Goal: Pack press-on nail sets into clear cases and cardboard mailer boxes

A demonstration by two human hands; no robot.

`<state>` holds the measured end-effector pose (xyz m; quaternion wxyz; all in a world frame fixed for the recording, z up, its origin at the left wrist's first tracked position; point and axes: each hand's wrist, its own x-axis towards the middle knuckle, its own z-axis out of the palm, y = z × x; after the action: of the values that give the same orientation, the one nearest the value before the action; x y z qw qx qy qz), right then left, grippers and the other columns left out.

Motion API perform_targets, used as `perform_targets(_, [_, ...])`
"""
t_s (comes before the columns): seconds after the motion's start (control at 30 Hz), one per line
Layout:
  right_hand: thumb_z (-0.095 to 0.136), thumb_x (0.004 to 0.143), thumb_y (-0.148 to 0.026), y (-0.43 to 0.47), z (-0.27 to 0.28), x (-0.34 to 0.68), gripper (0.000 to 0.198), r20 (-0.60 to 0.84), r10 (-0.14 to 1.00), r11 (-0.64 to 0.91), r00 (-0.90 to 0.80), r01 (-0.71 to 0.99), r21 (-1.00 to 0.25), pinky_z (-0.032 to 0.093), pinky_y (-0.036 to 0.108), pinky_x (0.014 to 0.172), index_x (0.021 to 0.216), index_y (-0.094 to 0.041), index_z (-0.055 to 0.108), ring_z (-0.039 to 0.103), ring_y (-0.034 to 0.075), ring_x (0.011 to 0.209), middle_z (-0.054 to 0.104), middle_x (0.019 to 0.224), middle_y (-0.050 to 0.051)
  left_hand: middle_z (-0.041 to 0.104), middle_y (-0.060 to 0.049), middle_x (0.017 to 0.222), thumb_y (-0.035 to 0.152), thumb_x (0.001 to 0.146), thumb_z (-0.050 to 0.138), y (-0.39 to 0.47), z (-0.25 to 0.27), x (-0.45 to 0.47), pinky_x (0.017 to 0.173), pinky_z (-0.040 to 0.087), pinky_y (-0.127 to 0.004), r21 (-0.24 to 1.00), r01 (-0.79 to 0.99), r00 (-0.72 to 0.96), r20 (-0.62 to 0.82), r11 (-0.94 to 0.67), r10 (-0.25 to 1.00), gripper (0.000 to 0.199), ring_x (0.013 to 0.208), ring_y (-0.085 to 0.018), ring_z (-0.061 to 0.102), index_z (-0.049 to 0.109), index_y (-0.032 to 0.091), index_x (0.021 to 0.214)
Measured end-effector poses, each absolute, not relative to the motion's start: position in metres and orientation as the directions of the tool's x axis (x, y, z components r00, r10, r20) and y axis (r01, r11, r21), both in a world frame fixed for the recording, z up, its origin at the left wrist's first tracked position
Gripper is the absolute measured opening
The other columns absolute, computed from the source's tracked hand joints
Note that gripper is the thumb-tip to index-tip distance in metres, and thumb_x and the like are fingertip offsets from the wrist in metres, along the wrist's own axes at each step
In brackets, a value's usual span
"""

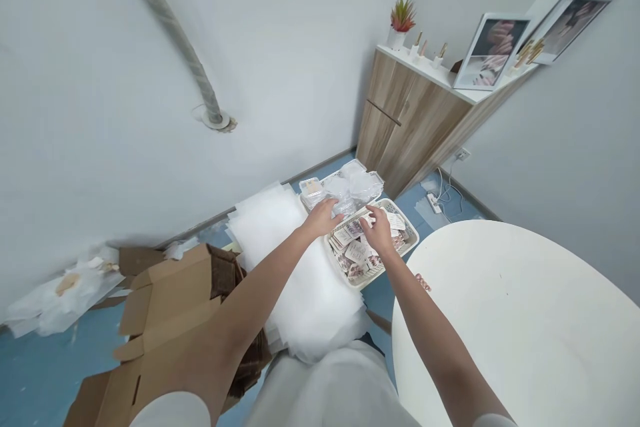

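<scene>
Both hands look open, and I can't see them gripping anything. The left hand (321, 219) is at the near side of the far basket (382, 185), by its clear bags (345, 188). The right hand (379, 229) is over the near basket (358, 285), where loose cards (357, 251) lie. The bags are heaped up, so a bump could spill some. The cards could slip or get mixed up. White sheets (310, 293) crowd the left. A little floor (381, 295) shows before the round table's (500, 320) edge on the right.

head view | head-worn | faces forward, down | left hand (321, 218), right hand (379, 232) near
</scene>
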<state>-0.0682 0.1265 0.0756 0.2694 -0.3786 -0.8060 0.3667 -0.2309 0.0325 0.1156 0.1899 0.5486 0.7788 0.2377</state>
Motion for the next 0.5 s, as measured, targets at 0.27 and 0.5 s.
perform_targets(0.27, [0.052, 0.073, -0.039, 0.181, 0.056, -0.101, 0.045, 0.17, 0.894, 0.373, -0.414, 0.478, -0.795, 0.041, 0.034, 0.071, 0.113, -0.018, 0.046, 0.05, 0.016, 0.073, 0.052, 0.102, 0.009, 0.04, -0.01, 0.131, 0.019, 0.078, 0.046, 0.127, 0.097, -0.247, 0.094, 0.031, -0.043, 0.509, 0.801, -0.335, -0.057, 0.316, 0.941, 0.053, 0.12, -0.026, 0.033, 0.031, 0.018, 0.128])
perform_targets(0.5, [0.051, 0.073, -0.042, 0.194, 0.039, -0.112, 0.043, 0.109, 0.932, 0.288, -0.345, 0.522, -0.803, 0.038, 0.03, 0.065, 0.109, -0.017, 0.049, 0.045, 0.014, 0.064, 0.054, 0.087, 0.004, 0.035, -0.007, 0.135, 0.017, 0.079, 0.04, 0.153, 0.081, -0.246, 0.091, 0.029, -0.044, 0.459, 0.821, -0.294, -0.169, 0.339, 0.941, 0.054, 0.119, -0.026, 0.031, 0.024, 0.022, 0.131])
